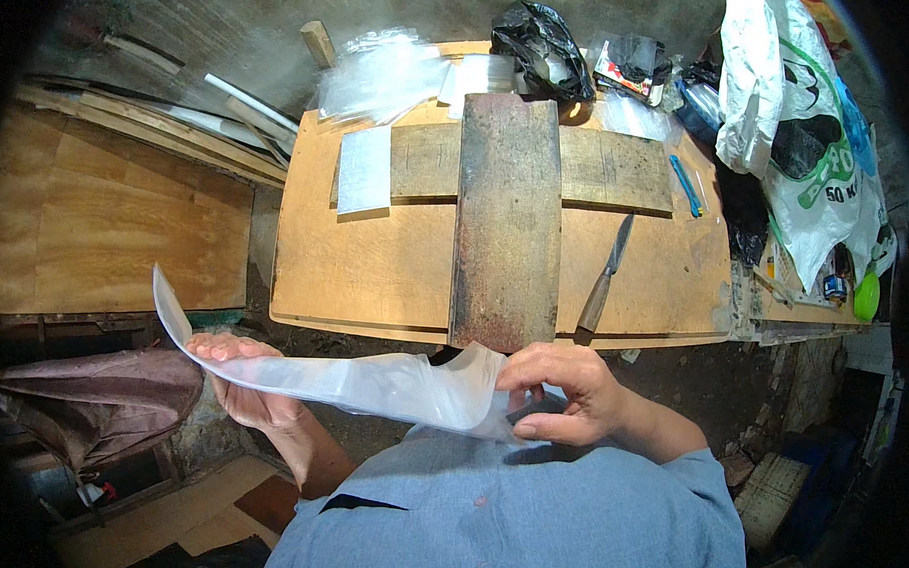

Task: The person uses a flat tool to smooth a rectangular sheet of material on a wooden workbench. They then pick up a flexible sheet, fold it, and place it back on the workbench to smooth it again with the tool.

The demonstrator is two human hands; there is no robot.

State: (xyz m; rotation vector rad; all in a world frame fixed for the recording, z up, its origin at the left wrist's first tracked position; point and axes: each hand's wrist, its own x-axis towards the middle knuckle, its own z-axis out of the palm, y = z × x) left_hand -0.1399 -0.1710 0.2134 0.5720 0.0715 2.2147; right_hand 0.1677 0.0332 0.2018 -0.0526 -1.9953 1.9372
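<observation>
A long bundle of translucent plastic sheets point(346, 385) spans between my hands, above the near side of the table and close to my body. My left hand point(248, 386) grips its left part, with the fingers over the upper side; past them the end curls upward. At the other end, my right hand point(563, 393) holds the curled edge between thumb and fingers. Just beyond, a thick worn wooden board point(507, 226) lies lengthwise across a second flat wooden board point(616, 166). A knife point(606, 274) with a wooden handle rests right of the thick board.
The boards lie on a wooden table point(365, 273). A flat whitish sheet point(365, 168) covers the crossboard's left end. A blue box cutter point(685, 185) lies at right. Plastic sheets point(387, 71) and a black plastic bag point(541, 50) sit at the back; a white sack point(805, 131) hangs at right.
</observation>
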